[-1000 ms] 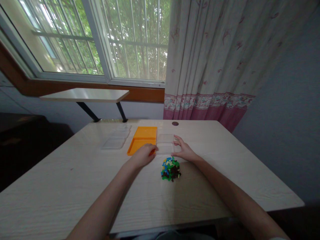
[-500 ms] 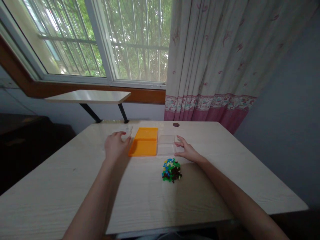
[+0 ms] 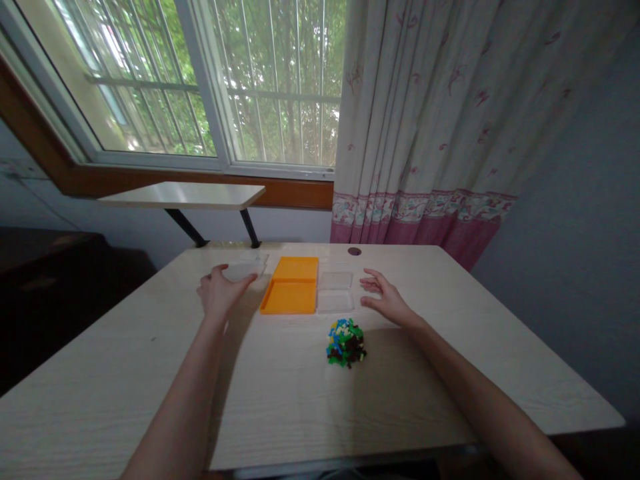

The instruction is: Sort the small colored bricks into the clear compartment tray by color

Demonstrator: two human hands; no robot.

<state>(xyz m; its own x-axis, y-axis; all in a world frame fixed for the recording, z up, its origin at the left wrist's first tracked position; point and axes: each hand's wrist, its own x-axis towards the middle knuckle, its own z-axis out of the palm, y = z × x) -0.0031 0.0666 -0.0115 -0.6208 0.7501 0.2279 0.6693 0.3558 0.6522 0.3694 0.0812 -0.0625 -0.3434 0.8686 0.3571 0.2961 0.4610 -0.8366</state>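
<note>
My left hand (image 3: 218, 293) grips the near end of a clear plastic tray (image 3: 244, 270) at the back left of the table, thumb on top and fingers underneath. To its right lies an open orange box (image 3: 293, 288), and a clear two-part box (image 3: 335, 291) lies flat against that. My right hand (image 3: 386, 301) hovers just right of the clear box with fingers spread, apart from it and holding nothing. A small pile of coloured bricks (image 3: 346, 342), green, blue, yellow and dark, sits on the table (image 3: 280, 393) in front of the boxes, between my forearms.
A round cable hole (image 3: 355, 251) is near the table's back edge. Behind the table a narrow shelf (image 3: 183, 194) on black brackets hangs under the window. A pink-hemmed curtain (image 3: 425, 133) hangs at the back right. Dark furniture (image 3: 50, 280) stands to the left.
My left hand left the orange box, went left and took hold of the clear tray. My right hand came off the clear box and drew a little to the right.
</note>
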